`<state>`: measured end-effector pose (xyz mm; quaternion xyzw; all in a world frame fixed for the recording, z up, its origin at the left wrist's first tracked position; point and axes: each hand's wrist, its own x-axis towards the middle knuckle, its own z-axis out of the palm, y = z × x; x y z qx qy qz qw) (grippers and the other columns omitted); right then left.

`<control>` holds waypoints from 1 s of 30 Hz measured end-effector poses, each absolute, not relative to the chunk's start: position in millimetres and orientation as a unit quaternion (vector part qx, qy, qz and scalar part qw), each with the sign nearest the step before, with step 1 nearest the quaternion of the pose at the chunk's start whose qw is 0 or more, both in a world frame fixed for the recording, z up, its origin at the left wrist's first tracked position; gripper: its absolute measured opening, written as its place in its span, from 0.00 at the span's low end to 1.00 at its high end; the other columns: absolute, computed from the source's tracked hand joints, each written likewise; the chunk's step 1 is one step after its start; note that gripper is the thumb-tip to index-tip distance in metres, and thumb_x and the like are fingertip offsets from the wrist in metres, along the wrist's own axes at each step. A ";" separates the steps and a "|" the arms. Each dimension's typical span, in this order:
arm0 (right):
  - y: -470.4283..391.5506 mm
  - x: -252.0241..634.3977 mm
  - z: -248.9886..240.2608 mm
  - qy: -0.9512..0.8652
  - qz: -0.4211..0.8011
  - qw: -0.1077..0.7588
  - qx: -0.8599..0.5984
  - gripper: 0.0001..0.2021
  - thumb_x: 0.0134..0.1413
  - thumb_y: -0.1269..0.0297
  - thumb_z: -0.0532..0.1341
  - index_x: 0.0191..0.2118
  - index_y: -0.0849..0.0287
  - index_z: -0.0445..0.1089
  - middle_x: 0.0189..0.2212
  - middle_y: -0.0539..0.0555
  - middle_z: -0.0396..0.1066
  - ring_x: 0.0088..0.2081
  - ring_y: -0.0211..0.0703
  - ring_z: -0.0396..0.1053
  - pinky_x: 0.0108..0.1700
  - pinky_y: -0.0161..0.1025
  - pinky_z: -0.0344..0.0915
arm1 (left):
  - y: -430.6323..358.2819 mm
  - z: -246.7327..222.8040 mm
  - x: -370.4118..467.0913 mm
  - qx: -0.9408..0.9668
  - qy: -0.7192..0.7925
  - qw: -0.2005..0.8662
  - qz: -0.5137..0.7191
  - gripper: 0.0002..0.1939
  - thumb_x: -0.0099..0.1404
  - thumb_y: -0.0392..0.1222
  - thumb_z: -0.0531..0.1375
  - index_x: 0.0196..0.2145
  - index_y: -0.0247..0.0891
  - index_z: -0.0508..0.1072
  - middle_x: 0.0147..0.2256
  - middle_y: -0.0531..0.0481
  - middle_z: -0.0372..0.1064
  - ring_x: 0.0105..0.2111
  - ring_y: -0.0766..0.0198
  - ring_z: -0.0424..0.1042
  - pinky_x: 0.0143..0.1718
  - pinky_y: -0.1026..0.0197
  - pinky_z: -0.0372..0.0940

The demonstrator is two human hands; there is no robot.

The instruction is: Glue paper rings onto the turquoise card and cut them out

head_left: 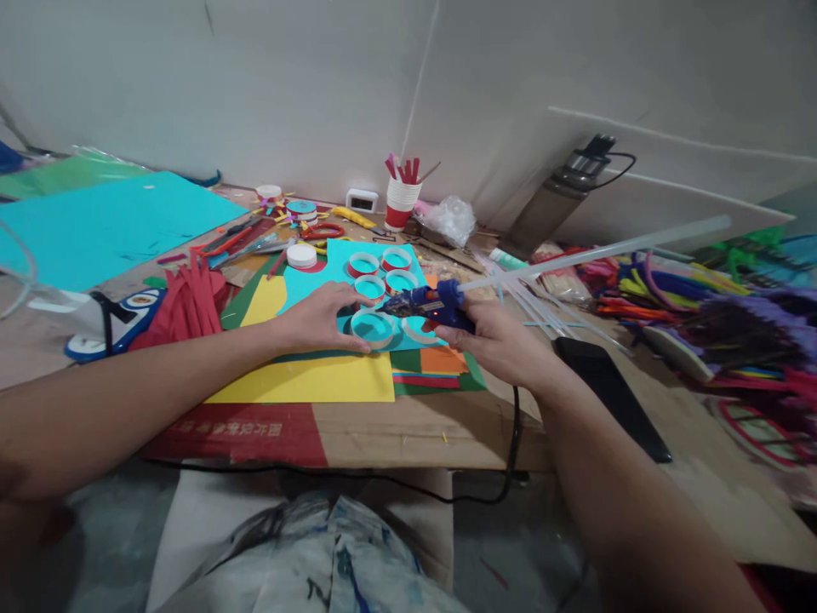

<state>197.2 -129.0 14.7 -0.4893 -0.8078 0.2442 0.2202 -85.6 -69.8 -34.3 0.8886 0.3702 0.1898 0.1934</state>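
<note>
In the head view, the right hand (498,337) is wrapped around a dark blue glue gun (434,303) with a long translucent stick (593,251). Its nozzle nears a pale ring (375,345) beside the left hand (324,315), thumb and forefinger apart around it; any grip is unclear. Blurred Chinese characters mark the cardboard (408,434).

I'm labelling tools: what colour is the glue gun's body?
Dark blue; the glue gun shows in the head view.
</note>
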 end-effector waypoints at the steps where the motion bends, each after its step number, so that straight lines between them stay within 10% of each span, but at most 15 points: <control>1: -129.0 197.2 14.6 -0.808 0.246 0.220 -0.488 0.11 0.60 0.55 0.58 0.39 0.57 0.70 0.34 0.54 0.73 0.35 0.48 0.68 0.37 0.43 0.65 | -69.4 -34.7 -85.9 0.889 0.369 0.192 0.190 0.38 0.52 0.64 0.69 0.55 0.40 0.74 0.50 0.43 0.73 0.52 0.48 0.68 0.55 0.51 0.62; 30: -122.6 211.0 9.1 -0.739 0.325 0.279 -0.520 0.15 0.57 0.52 0.61 0.43 0.58 0.74 0.31 0.54 0.73 0.30 0.43 0.67 0.34 0.42 0.66 | -70.8 -27.9 -89.1 0.820 0.431 0.242 0.288 0.22 0.71 0.57 0.52 0.41 0.39 0.78 0.41 0.48 0.76 0.41 0.58 0.72 0.43 0.58 0.64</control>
